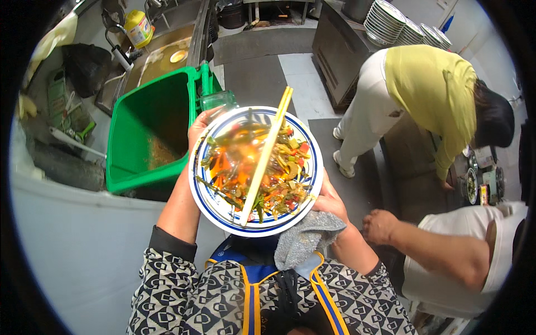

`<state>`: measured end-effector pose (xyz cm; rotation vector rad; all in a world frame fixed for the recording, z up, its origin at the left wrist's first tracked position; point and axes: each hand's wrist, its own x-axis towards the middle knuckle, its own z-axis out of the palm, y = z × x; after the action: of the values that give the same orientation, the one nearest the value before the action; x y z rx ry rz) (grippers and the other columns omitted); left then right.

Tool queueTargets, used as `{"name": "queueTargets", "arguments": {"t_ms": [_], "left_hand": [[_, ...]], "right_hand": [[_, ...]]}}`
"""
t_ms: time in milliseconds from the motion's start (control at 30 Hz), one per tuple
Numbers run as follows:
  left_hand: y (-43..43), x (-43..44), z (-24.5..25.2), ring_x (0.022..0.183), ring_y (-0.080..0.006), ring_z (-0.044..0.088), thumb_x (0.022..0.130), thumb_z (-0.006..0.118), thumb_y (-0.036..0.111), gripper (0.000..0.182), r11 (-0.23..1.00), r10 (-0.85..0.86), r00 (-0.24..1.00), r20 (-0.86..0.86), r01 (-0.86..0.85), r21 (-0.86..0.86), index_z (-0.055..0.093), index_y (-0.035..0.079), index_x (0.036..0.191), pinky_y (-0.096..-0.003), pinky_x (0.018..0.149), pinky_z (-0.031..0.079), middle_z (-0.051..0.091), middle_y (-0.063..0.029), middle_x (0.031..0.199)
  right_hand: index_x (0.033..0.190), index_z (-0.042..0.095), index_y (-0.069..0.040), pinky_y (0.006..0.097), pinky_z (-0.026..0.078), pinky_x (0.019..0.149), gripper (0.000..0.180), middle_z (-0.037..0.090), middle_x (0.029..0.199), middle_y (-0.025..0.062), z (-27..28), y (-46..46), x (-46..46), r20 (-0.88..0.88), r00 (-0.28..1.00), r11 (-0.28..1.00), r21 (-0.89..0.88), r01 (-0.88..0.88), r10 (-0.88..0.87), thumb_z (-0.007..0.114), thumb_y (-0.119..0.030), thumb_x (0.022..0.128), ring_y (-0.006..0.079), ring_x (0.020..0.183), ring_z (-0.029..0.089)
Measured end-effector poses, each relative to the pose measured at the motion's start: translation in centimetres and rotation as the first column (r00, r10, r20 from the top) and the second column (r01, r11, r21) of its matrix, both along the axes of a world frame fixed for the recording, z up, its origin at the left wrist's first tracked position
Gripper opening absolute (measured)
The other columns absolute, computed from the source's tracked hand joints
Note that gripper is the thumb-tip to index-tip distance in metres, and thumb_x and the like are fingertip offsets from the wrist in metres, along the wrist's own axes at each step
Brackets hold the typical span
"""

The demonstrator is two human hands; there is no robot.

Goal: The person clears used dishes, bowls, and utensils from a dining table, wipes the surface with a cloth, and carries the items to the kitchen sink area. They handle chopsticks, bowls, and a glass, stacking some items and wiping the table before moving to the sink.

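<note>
Between my two hands I hold a white plate with blue rings [215, 224]. Leftover food in reddish oily broth [234, 167], with chopped peppers and greens, covers much of it. A pair of chopsticks [266, 157] lies across the food. My left hand [204, 125] grips the plate's upper left edge, close to a clear greenish container [218, 100]. My right hand [333, 201] grips the lower right edge, with a grey cloth [307, 238] hanging under it. To the left of the plate stands a lidless-looking green bin [150, 130], with some food residue inside.
A metal sink [167, 46] with cloudy water and a yellow jug [139, 28] lie beyond the bin. Plates are stacked [383, 21] at the upper right. At right, one person in yellow [431, 83] bends over dishes; another person's arm [439, 251] reaches in near my right side.
</note>
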<state>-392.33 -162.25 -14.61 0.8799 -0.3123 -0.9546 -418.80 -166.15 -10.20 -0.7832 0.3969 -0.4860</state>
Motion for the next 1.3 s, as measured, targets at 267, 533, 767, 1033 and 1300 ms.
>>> {"name": "queueTargets", "arguments": {"t_ms": [267,533,767,1033,1300], "left_hand": [[5.8,4.5,6.0,0.081,-0.0293,0.066,0.085,0.057,-0.001,0.035,0.987,0.092,0.988,0.128,-0.107,0.116,0.048,-0.006,0.118,-0.0325,0.067,0.059,0.059,-0.0225,0.106],[7.1,3.6,6.9,0.077,-0.0241,0.067,0.086,0.056,0.001,0.027,0.995,0.067,0.997,0.043,-0.070,0.072,0.051,-0.004,0.113,-0.0314,0.064,0.059,0.063,-0.0183,0.095],[8.6,0.6,7.4,0.081,-0.0246,0.066,0.080,0.061,-0.006,0.034,0.994,-0.105,0.988,-0.113,0.099,-0.054,0.050,-0.006,0.113,-0.0307,0.069,0.059,0.061,-0.0208,0.098],[-7.4,17.0,4.7,0.077,-0.0176,0.065,0.077,0.063,-0.009,0.028,0.972,0.167,0.980,-0.113,-0.182,-0.148,0.059,0.000,0.104,-0.0252,0.061,0.057,0.064,-0.0115,0.089],[-50.4,66.8,-6.5,0.076,-0.0261,0.066,0.080,0.059,-0.008,0.028,0.815,0.576,0.817,0.002,-0.575,0.071,0.054,-0.003,0.107,-0.0292,0.058,0.060,0.062,-0.0199,0.094]], "right_hand": [[0.142,0.023,-0.004,0.0360,0.038,0.101,0.077,0.040,0.137,0.0145,5.2,6.3,3.2,0.091,0.995,0.999,-0.025,-0.032,0.034,0.052,0.001,0.071,0.0243,0.123,0.045],[0.143,0.021,-0.006,0.0353,0.041,0.098,0.078,0.041,0.136,0.0146,8.4,8.1,3.3,0.005,0.999,0.999,0.015,0.036,-0.037,0.049,0.003,0.071,0.0248,0.122,0.047],[0.144,0.021,-0.008,0.0351,0.039,0.100,0.081,0.038,0.139,0.0129,9.6,10.3,-0.9,0.006,0.999,0.997,0.053,0.049,-0.049,0.051,0.002,0.070,0.0246,0.125,0.043],[0.146,0.017,-0.010,0.0358,0.032,0.105,0.086,0.032,0.143,0.0120,5.2,-12.4,18.0,-0.048,0.983,0.984,0.024,-0.179,0.180,0.054,-0.001,0.069,0.0244,0.130,0.035],[0.147,0.014,-0.009,0.0337,0.027,0.107,0.091,0.031,0.144,0.0105,-6.1,-61.1,71.5,-0.075,0.898,0.900,-0.028,-0.436,0.433,0.054,-0.001,0.065,0.0219,0.131,0.033]]}}
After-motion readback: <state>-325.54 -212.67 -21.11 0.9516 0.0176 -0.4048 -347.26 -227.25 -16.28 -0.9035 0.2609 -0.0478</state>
